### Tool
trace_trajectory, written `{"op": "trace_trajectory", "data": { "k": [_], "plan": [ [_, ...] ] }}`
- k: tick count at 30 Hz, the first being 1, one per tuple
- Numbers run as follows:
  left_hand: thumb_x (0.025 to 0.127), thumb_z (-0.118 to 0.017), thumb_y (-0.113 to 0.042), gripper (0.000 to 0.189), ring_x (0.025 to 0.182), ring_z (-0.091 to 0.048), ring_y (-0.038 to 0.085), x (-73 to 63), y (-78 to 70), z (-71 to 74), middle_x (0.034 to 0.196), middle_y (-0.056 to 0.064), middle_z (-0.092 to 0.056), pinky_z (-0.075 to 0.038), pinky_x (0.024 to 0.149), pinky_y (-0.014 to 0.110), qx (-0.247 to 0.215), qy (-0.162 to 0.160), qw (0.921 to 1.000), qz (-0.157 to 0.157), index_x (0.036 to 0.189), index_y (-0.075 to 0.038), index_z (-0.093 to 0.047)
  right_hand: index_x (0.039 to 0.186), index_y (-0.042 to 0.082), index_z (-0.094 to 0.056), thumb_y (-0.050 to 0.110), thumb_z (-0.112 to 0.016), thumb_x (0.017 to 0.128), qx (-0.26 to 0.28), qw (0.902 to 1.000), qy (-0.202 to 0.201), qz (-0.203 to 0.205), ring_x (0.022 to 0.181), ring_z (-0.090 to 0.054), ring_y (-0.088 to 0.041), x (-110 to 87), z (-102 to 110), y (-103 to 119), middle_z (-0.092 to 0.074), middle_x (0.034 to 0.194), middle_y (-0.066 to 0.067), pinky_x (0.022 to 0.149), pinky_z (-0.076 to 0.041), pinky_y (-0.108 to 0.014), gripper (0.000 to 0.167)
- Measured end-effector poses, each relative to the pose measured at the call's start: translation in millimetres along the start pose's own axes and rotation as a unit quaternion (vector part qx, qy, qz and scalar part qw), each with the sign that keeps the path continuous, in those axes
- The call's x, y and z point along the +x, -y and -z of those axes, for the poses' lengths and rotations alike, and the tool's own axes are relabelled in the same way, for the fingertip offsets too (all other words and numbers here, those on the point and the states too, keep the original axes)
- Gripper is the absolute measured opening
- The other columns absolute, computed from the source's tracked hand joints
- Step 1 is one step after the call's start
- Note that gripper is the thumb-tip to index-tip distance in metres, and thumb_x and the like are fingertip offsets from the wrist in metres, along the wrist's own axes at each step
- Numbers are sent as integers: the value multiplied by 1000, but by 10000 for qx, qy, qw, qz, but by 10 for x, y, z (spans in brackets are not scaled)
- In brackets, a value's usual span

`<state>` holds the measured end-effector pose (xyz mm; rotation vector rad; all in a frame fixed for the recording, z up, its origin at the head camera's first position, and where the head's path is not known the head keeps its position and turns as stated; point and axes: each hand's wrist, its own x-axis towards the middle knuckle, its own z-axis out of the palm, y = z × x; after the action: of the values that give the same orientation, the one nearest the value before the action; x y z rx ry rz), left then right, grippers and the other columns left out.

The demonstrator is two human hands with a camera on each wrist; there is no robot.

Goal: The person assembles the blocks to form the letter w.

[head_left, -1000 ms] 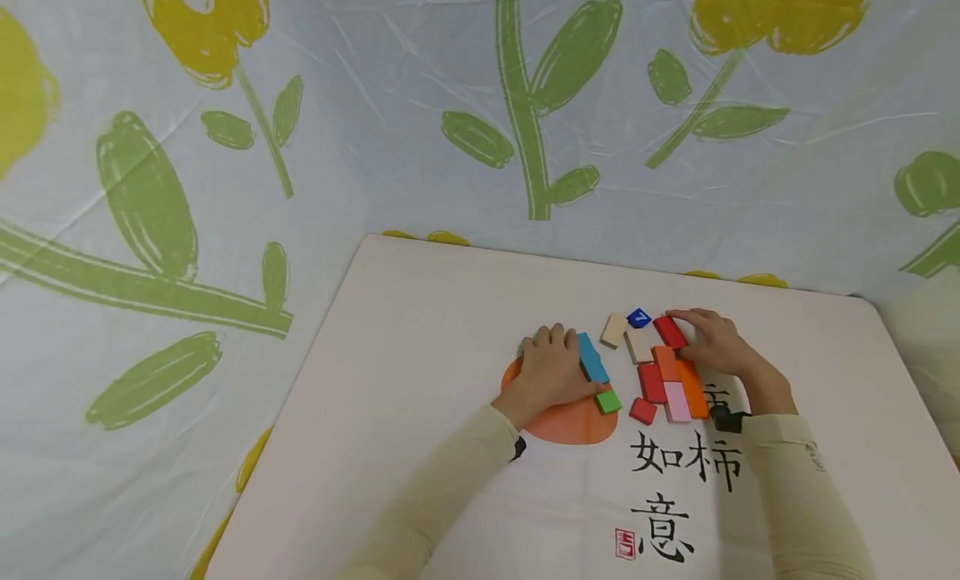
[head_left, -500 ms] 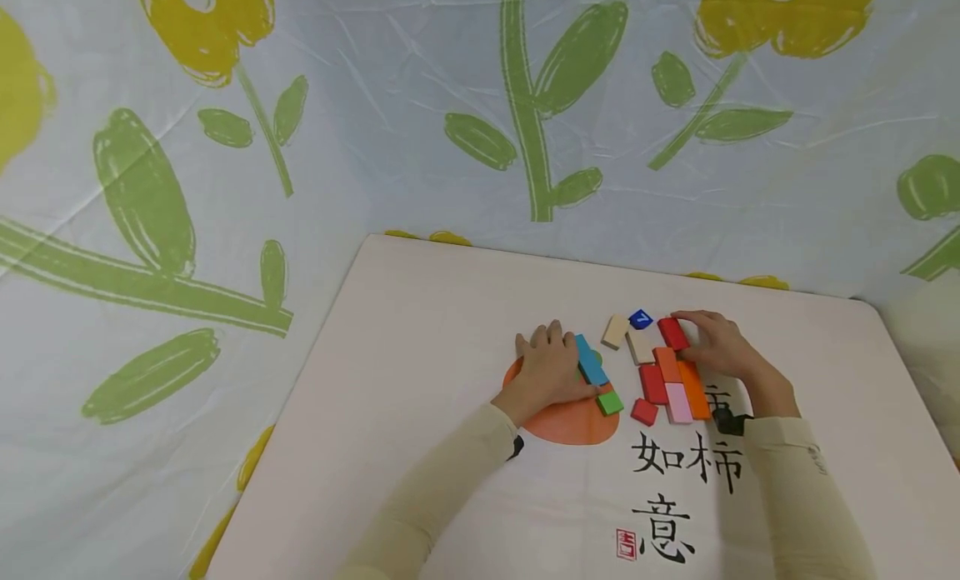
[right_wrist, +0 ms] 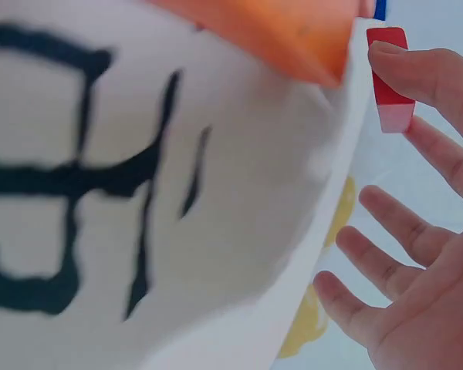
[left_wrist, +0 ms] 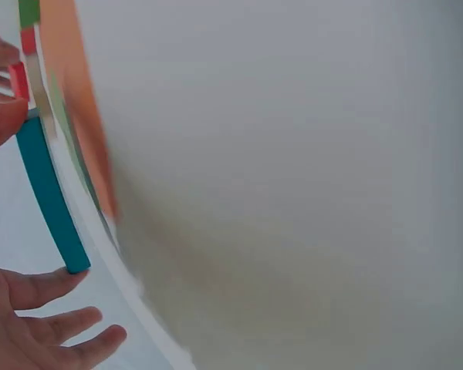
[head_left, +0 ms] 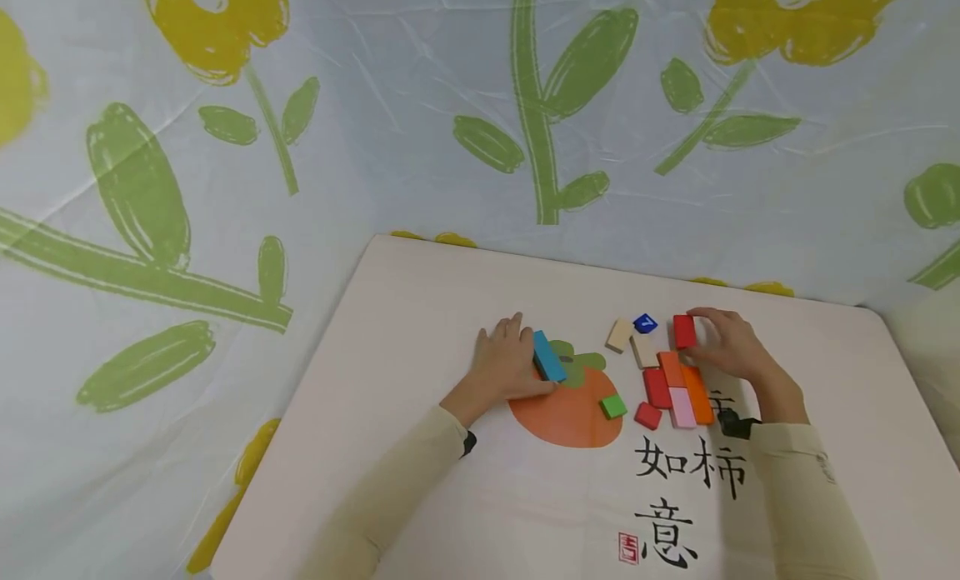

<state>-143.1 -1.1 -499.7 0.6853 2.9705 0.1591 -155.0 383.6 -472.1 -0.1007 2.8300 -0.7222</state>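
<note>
My left hand (head_left: 501, 365) pinches a long blue block (head_left: 550, 357) by its ends between thumb and index finger, over the printed persimmon's left side. In the left wrist view the blue block (left_wrist: 52, 194) spans from thumb to fingertip, other fingers spread. My right hand (head_left: 733, 347) pinches a red block (head_left: 684, 331) between thumb and index finger, at the far end of the block group. The right wrist view shows that red block (right_wrist: 391, 81) with the remaining fingers held apart. Close by lie an orange block (head_left: 671, 369), a longer orange block (head_left: 698, 395) and a pink block (head_left: 682, 407).
Another red block (head_left: 657, 388) and a small red block (head_left: 648, 416) lie beside the group. A green block (head_left: 613, 407) rests on the printed persimmon (head_left: 570, 417). Two beige blocks, one at the back (head_left: 619, 335), and a blue numbered block (head_left: 645, 323) lie behind.
My left hand has moved left with the blue block, away from the green block. My right hand has shifted slightly right, turning the red block straighter.
</note>
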Motion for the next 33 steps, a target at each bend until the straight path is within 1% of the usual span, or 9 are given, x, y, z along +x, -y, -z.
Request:
{"op": "trace_trajectory", "data": {
  "k": [3,6,8,11,16,21,24,30,33],
  "plan": [
    [73,-58,-83,102,137,-38,35,-108,213,17,155,19,-35,-38,102,62,-67,-96,9999,107,137,-4,-52,144,0,-41,20,-75,88,58,9998,-105,167,130,-23,-57,45,-5,71,-27,145,-39,95,-31,-78,69],
    [73,-60,-81,102,137,-38,36,-237,418,48,155,20,-34,-36,104,63,-168,-170,9993,277,139,-3,-51,144,1,-42,20,-75,88,130,9990,-123,410,131,-23,-57,138,-37,208,-28,146,-38,95,-31,-78,68],
    [74,-61,-80,102,137,-38,36,-321,524,67,155,20,-34,-36,104,63,-241,-214,9988,374,139,-2,-50,145,2,-42,20,-76,88,209,9983,-70,535,133,-23,-56,211,-71,316,-28,147,-37,95,-31,-77,68],
    [74,-62,-79,102,137,-39,38,-435,644,85,154,21,-35,-36,104,64,-304,-277,9980,469,138,-1,-51,146,4,-42,19,-75,89,346,9965,26,760,134,-24,-54,333,-128,488,-28,148,-35,97,-31,-75,68],
    [75,-61,-80,101,135,-39,40,-578,767,66,153,22,-35,-37,103,65,-337,-324,9976,513,136,1,-51,143,2,-45,15,-76,89,590,9886,33,1383,134,-27,-51,540,-257,795,-35,146,-31,102,-30,-71,63],
    [75,-61,-80,102,136,-39,39,-677,876,36,154,21,-34,-36,103,64,-303,-301,9971,623,138,-1,-52,139,0,-49,13,-81,85,748,9783,-66,1933,132,-31,-49,703,-464,1122,-44,142,-27,104,-29,-67,64],
    [75,-59,-81,103,136,-38,38,-728,946,31,155,20,-34,-37,103,64,-245,-254,9970,682,139,-1,-51,138,1,-51,13,-83,83,853,9745,-47,2074,131,-33,-47,802,-615,1304,-47,141,-26,104,-30,-65,65],
    [75,-59,-82,104,136,-40,38,-819,1037,40,154,20,-35,-37,103,64,-235,-278,9968,714,140,-1,-51,138,5,-53,15,-83,82,1003,9732,154,2065,129,-37,-43,983,-910,1683,-49,140,-23,102,-35,-63,64],
    [74,-59,-82,104,135,-40,38,-849,1070,36,154,20,-35,-37,103,64,-250,-265,9968,715,140,-1,-51,137,4,-54,15,-84,81,1045,9702,241,2174,128,-39,-42,1047,-1037,1890,-52,138,-23,102,-36,-60,64]
  ]
}}
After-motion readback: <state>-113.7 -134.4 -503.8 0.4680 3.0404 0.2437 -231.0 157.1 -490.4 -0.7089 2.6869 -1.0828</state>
